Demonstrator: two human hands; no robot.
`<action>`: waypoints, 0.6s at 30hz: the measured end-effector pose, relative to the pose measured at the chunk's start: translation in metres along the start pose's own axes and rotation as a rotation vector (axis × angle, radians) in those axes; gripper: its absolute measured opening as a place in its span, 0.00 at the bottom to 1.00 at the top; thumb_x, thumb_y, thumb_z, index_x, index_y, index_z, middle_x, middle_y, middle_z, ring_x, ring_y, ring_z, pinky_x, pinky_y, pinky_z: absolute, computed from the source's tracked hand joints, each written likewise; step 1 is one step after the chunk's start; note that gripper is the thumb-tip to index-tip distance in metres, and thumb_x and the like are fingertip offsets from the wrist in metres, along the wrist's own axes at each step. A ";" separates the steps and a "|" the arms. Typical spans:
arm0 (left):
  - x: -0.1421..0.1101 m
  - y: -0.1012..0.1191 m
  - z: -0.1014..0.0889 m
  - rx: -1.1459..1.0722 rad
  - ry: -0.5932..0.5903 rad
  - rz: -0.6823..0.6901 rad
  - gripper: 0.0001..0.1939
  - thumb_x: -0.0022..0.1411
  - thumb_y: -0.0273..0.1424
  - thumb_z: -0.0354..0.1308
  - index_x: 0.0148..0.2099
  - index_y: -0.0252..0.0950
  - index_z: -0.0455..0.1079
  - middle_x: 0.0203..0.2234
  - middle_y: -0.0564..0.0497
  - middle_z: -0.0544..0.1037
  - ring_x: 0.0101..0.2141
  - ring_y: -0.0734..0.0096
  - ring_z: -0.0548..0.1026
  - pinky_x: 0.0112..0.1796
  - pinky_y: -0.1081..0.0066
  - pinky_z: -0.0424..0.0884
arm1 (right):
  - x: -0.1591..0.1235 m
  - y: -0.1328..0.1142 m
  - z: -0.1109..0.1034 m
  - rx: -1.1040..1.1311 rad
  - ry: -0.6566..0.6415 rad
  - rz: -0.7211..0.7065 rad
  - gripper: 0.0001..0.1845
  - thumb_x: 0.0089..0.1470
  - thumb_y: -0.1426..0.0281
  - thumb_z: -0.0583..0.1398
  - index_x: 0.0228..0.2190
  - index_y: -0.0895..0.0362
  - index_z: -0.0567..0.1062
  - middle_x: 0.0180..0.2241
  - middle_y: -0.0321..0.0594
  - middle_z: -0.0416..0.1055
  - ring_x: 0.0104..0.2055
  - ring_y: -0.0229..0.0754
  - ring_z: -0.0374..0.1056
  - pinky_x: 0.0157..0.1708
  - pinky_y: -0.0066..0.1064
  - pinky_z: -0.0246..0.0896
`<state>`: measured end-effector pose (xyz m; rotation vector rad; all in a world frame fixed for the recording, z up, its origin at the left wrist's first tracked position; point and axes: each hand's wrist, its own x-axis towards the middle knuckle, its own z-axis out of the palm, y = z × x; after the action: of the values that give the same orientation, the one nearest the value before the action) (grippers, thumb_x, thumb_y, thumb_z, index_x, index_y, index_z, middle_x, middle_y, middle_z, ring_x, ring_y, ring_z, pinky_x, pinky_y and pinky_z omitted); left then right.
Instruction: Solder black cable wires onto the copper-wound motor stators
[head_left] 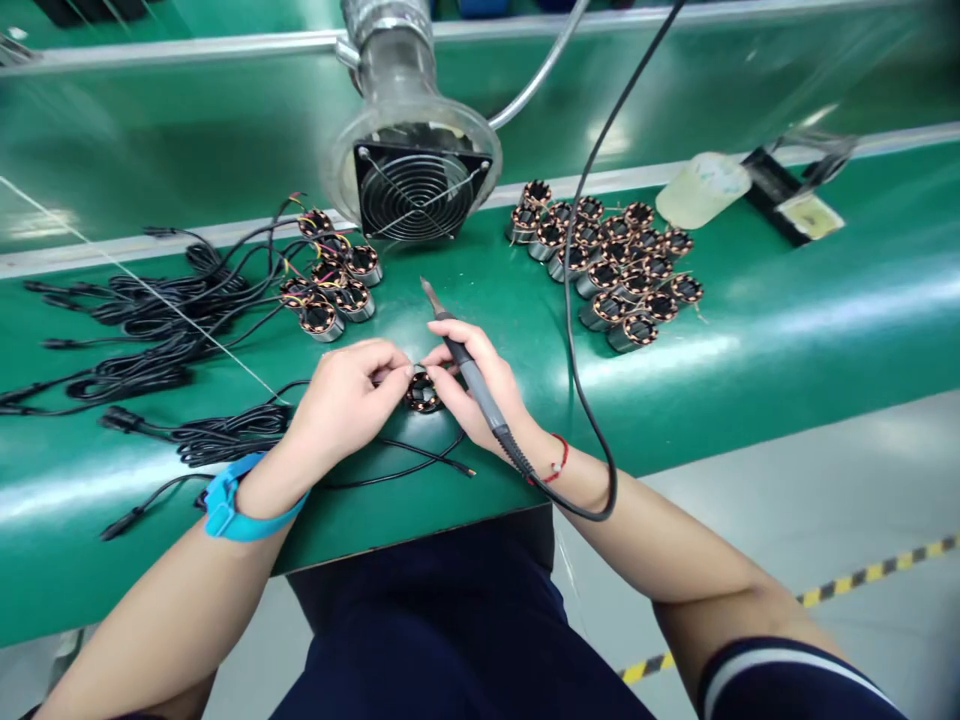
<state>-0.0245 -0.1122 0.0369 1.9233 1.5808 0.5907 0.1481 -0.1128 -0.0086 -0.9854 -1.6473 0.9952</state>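
On the green bench, a motor stator [424, 392] with copper windings stands between my two hands. The closed fingers of my left hand [360, 390] pinch at its upper left edge; whatever fine part they grip is hidden. My right hand [480, 385] carries a soldering iron [474, 380] between thumb and index finger, its tip pointing up and away from me. The fingertips of that hand also touch the stator's right side. Just below the stator lies a black cable [409, 468] with a bare end.
Several wired stators [321, 320] and bundled black cables [165, 310] lie to the left. More stators [634, 332] stand in a group at right. A fan hood [421, 195] hangs ahead. Further right are a solder spool [703, 190] and an iron stand [795, 205]. The iron's cord [574, 300] crosses the bench.
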 end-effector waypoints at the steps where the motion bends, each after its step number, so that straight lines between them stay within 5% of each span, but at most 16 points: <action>1: 0.002 -0.004 -0.003 0.041 0.057 -0.007 0.09 0.59 0.30 0.54 0.28 0.36 0.71 0.21 0.56 0.71 0.24 0.74 0.67 0.29 0.72 0.61 | 0.000 0.000 -0.001 -0.009 0.009 0.008 0.21 0.57 0.75 0.56 0.52 0.52 0.65 0.37 0.35 0.73 0.38 0.34 0.71 0.44 0.30 0.69; 8: 0.014 -0.037 -0.047 0.311 0.527 -0.014 0.10 0.63 0.31 0.54 0.43 0.34 0.74 0.37 0.50 0.74 0.43 0.66 0.69 0.50 0.65 0.64 | -0.001 0.002 -0.012 -0.102 0.053 0.000 0.21 0.57 0.77 0.55 0.51 0.51 0.67 0.40 0.36 0.73 0.41 0.37 0.71 0.48 0.33 0.68; 10: 0.010 -0.042 -0.066 0.343 0.562 -0.068 0.12 0.63 0.31 0.52 0.45 0.33 0.73 0.39 0.50 0.73 0.39 0.70 0.68 0.47 0.66 0.66 | 0.000 0.002 -0.013 -0.123 0.061 -0.024 0.20 0.57 0.77 0.56 0.51 0.51 0.67 0.39 0.36 0.73 0.41 0.37 0.71 0.48 0.34 0.68; 12: 0.002 -0.047 -0.082 0.326 0.421 -0.102 0.12 0.63 0.32 0.51 0.42 0.33 0.74 0.36 0.51 0.74 0.34 0.73 0.68 0.39 0.70 0.67 | 0.001 0.002 -0.014 -0.139 0.081 -0.032 0.19 0.56 0.77 0.56 0.50 0.52 0.68 0.38 0.36 0.73 0.41 0.37 0.71 0.47 0.34 0.68; 14: -0.005 -0.052 -0.090 0.293 0.078 -0.124 0.13 0.61 0.36 0.51 0.42 0.36 0.74 0.35 0.51 0.76 0.32 0.71 0.71 0.35 0.71 0.66 | 0.002 0.003 -0.014 -0.155 0.097 -0.031 0.18 0.57 0.76 0.56 0.49 0.52 0.68 0.37 0.36 0.73 0.40 0.38 0.72 0.46 0.35 0.69; 16: -0.009 -0.056 -0.087 0.304 -0.250 -0.171 0.14 0.58 0.38 0.54 0.42 0.38 0.74 0.32 0.51 0.77 0.30 0.68 0.72 0.32 0.71 0.65 | 0.003 0.004 -0.015 -0.174 0.098 -0.030 0.18 0.57 0.76 0.56 0.49 0.51 0.68 0.37 0.36 0.74 0.40 0.38 0.72 0.44 0.34 0.69; 18: -0.009 -0.058 -0.078 0.389 -0.392 -0.206 0.12 0.58 0.37 0.54 0.40 0.39 0.73 0.29 0.52 0.76 0.28 0.68 0.71 0.28 0.71 0.61 | 0.004 0.005 -0.016 -0.188 0.098 -0.031 0.19 0.57 0.75 0.56 0.50 0.51 0.68 0.37 0.36 0.74 0.40 0.38 0.72 0.43 0.34 0.69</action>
<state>-0.1202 -0.1011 0.0554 1.9546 1.6846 -0.1890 0.1632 -0.1049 -0.0086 -1.1112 -1.6915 0.7693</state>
